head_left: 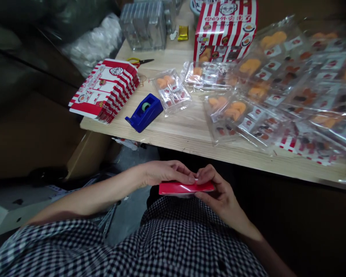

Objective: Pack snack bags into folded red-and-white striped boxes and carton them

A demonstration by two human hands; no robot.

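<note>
Close to my lap, below the table's front edge, both hands are on a small red box (184, 188) whose narrow side faces up. My left hand (173, 172) curls over its far edge, with the thumb along the top. My right hand (215, 188) grips the right end, thumb underneath and fingers above. The fingertips of both hands meet near a small white bit at the box's upper edge. The face of the box turned toward my body is hidden.
On the wooden table (187, 132) lie a stack of red-striped cartons (103, 88), a blue tape dispenser (145, 111), scissors (141, 61) and many clear packs (173, 92). A striped box (225, 30) stands behind, with clear plastic cases (144, 27) at back left.
</note>
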